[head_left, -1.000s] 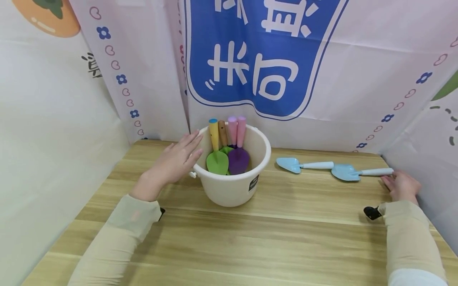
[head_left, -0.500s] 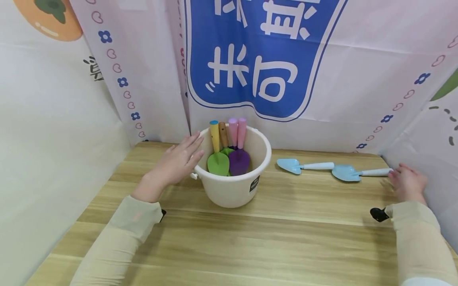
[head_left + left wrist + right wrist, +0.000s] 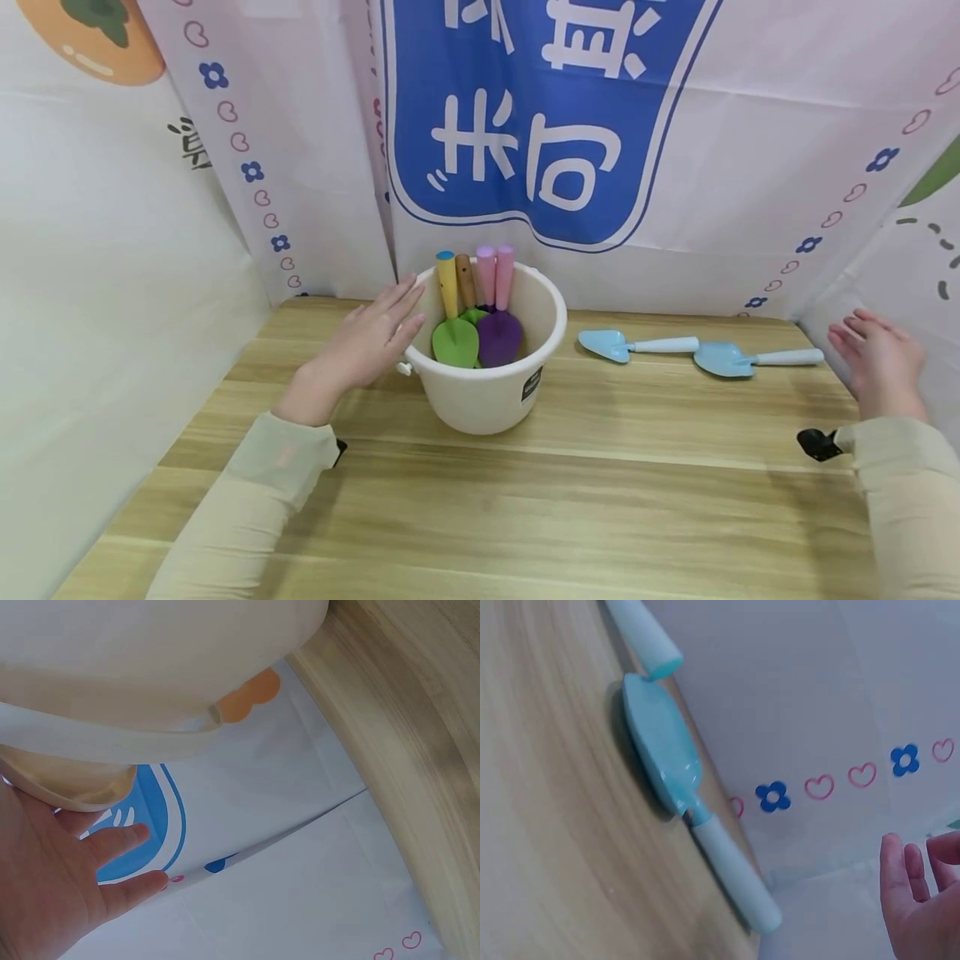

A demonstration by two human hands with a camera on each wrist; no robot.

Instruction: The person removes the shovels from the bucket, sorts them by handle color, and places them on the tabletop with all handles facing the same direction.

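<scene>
My left hand (image 3: 367, 337) rests with straight fingers at the left rim of a cream bucket (image 3: 480, 404). In the left wrist view its fingers spread beside the bucket's rim (image 3: 90, 802). Inside the bucket stand several hand trowels, handles up: a green trowel (image 3: 455, 343) with a yellow handle, a purple trowel (image 3: 499, 337) with a pink handle, and others partly hidden behind. Two light blue trowels lie end to end on the table, the left trowel (image 3: 603, 343) and the right trowel (image 3: 723, 358). Beyond the right trowel's handle my right hand (image 3: 877, 362) hovers with loosely bent fingers, holding nothing.
The wooden table (image 3: 525, 517) backs onto a white printed cloth (image 3: 750, 167) with a blue sign (image 3: 525, 125). Cloth walls also close in the left and right sides. A small black camera (image 3: 817, 444) sits at my right wrist.
My right hand has moved away from the right blue trowel's handle, to the right and up. The trowel stays where it lies, and my left hand keeps its place at the bucket.
</scene>
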